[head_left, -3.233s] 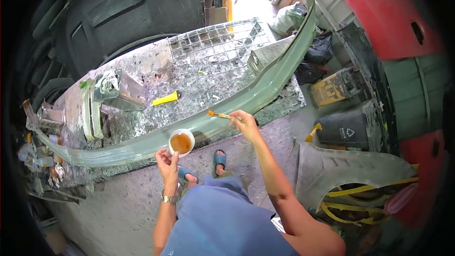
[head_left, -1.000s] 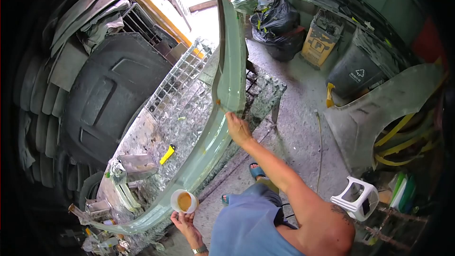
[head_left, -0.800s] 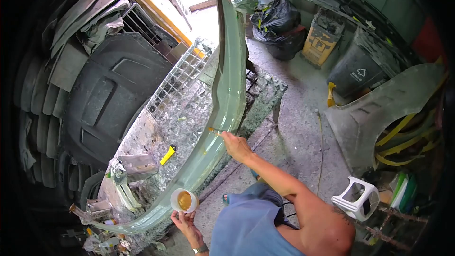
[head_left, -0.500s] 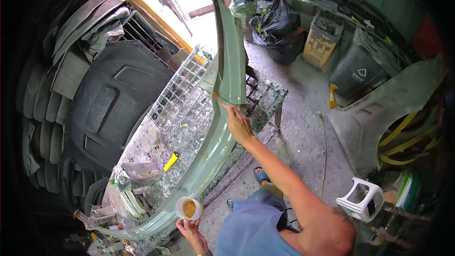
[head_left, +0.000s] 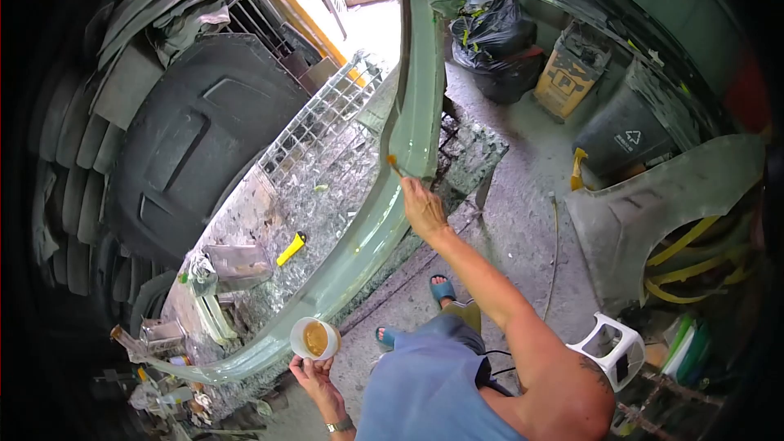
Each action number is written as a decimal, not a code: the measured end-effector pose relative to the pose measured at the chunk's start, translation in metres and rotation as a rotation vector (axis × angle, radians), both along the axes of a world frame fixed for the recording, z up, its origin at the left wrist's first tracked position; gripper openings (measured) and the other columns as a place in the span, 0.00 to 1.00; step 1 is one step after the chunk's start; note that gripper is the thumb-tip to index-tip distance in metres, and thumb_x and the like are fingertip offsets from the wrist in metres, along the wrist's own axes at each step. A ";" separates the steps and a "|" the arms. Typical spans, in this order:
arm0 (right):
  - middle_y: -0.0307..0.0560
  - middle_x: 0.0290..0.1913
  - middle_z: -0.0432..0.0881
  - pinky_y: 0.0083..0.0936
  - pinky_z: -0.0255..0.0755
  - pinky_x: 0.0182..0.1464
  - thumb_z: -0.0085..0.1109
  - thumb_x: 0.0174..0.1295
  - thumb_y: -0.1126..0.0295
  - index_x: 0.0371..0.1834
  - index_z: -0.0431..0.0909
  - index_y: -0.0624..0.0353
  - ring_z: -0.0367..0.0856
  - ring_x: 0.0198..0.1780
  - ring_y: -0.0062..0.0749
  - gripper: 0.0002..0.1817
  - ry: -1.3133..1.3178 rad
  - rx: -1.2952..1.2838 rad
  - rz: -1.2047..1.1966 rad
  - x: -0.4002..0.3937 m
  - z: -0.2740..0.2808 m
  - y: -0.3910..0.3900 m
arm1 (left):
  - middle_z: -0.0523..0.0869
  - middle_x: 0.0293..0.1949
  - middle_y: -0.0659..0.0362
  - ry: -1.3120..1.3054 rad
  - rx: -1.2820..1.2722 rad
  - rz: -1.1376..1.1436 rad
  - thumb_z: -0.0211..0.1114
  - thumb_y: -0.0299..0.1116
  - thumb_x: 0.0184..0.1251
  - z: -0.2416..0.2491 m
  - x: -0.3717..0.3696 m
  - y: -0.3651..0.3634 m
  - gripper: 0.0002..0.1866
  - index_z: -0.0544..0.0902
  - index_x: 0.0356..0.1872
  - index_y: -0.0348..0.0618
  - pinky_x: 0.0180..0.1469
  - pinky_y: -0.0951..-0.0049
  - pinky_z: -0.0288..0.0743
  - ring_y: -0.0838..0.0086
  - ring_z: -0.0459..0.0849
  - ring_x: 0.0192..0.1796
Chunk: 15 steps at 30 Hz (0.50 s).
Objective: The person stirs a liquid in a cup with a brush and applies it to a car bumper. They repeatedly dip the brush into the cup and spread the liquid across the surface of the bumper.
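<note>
I see a yellow-handled scraper lying on the resin-crusted workbench. Black moulded body panels lean at left. Across the concrete floor stand black rubbish bags, a grey recycling bin and 1 white plastic stool.

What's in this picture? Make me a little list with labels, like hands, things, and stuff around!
left hand: holds a white cup of amber liquid
right hand: holds a small brush, tip on the long pale green panel
panel: lies along the workbench edge
bench items: yellow tool
floor: white stool, grey bin
</note>
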State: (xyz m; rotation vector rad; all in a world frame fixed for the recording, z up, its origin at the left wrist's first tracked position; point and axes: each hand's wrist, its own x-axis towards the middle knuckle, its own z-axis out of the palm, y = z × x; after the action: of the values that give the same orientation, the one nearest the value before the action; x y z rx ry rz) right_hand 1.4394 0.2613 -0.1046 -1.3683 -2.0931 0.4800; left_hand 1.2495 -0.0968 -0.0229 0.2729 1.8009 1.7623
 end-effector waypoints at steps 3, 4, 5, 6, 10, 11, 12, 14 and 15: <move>0.59 0.40 0.76 0.47 0.76 0.36 0.42 0.65 0.76 0.47 0.64 0.61 0.81 0.36 0.57 0.09 0.000 -0.107 0.024 -0.012 -0.012 -0.032 | 0.81 0.45 0.56 -0.007 -0.005 -0.008 0.56 0.44 0.73 -0.002 -0.005 -0.009 0.19 0.65 0.53 0.45 0.45 0.70 0.81 0.71 0.85 0.42; 0.59 0.40 0.76 0.48 0.76 0.37 0.44 0.64 0.76 0.48 0.64 0.61 0.81 0.37 0.57 0.10 0.009 -0.110 0.029 -0.018 -0.018 -0.042 | 0.81 0.45 0.56 -0.007 -0.008 -0.023 0.56 0.44 0.73 -0.002 -0.008 -0.014 0.18 0.64 0.54 0.44 0.45 0.70 0.81 0.71 0.85 0.42; 0.59 0.40 0.76 0.48 0.76 0.37 0.44 0.64 0.76 0.48 0.64 0.61 0.81 0.37 0.57 0.10 0.003 -0.111 0.032 -0.025 -0.024 -0.051 | 0.81 0.44 0.56 -0.006 -0.012 -0.036 0.55 0.43 0.73 -0.002 -0.013 -0.019 0.18 0.64 0.54 0.44 0.46 0.70 0.82 0.71 0.85 0.42; 0.59 0.40 0.76 0.48 0.76 0.37 0.45 0.63 0.76 0.49 0.64 0.61 0.81 0.37 0.57 0.11 0.042 -0.084 0.014 -0.032 -0.030 -0.060 | 0.81 0.44 0.56 -0.012 -0.015 -0.031 0.55 0.43 0.73 -0.003 -0.020 -0.025 0.18 0.64 0.54 0.44 0.46 0.70 0.82 0.71 0.85 0.42; 0.59 0.41 0.76 0.48 0.76 0.37 0.48 0.63 0.76 0.51 0.64 0.61 0.81 0.38 0.58 0.14 0.057 -0.119 -0.007 -0.068 -0.032 -0.105 | 0.81 0.44 0.55 -0.028 -0.027 -0.034 0.55 0.41 0.74 -0.007 -0.049 -0.050 0.17 0.64 0.54 0.43 0.45 0.70 0.83 0.72 0.86 0.41; 0.59 0.41 0.76 0.48 0.76 0.37 0.48 0.63 0.76 0.51 0.64 0.61 0.81 0.38 0.58 0.14 0.046 -0.118 -0.006 -0.078 -0.033 -0.118 | 0.81 0.43 0.55 -0.027 -0.028 -0.038 0.55 0.40 0.74 -0.009 -0.057 -0.056 0.17 0.64 0.53 0.43 0.45 0.70 0.83 0.72 0.86 0.40; 0.59 0.41 0.76 0.48 0.76 0.37 0.47 0.63 0.76 0.51 0.64 0.61 0.81 0.37 0.58 0.13 0.048 -0.141 -0.001 -0.089 -0.034 -0.130 | 0.80 0.45 0.52 -0.060 -0.022 -0.031 0.56 0.36 0.72 -0.012 -0.067 -0.066 0.16 0.63 0.53 0.42 0.49 0.67 0.82 0.70 0.85 0.42; 0.59 0.41 0.75 0.48 0.76 0.37 0.46 0.64 0.76 0.52 0.64 0.61 0.81 0.37 0.58 0.13 0.046 -0.159 0.003 -0.108 -0.036 -0.156 | 0.79 0.44 0.53 -0.066 -0.041 -0.035 0.56 0.36 0.72 -0.018 -0.082 -0.080 0.16 0.63 0.53 0.43 0.48 0.69 0.82 0.71 0.85 0.42; 0.59 0.40 0.75 0.48 0.76 0.37 0.44 0.65 0.75 0.51 0.64 0.61 0.80 0.37 0.58 0.12 0.069 -0.173 0.053 -0.117 -0.038 -0.171 | 0.79 0.43 0.55 -0.063 -0.063 -0.042 0.56 0.37 0.72 -0.019 -0.088 -0.085 0.16 0.64 0.53 0.43 0.47 0.70 0.82 0.72 0.85 0.41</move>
State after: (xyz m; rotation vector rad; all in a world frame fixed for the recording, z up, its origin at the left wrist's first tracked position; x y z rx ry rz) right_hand 1.3228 0.0902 -0.1423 -1.3740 -2.0757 0.7341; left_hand 1.1616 -0.1821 -0.0421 0.2256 1.7893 1.6645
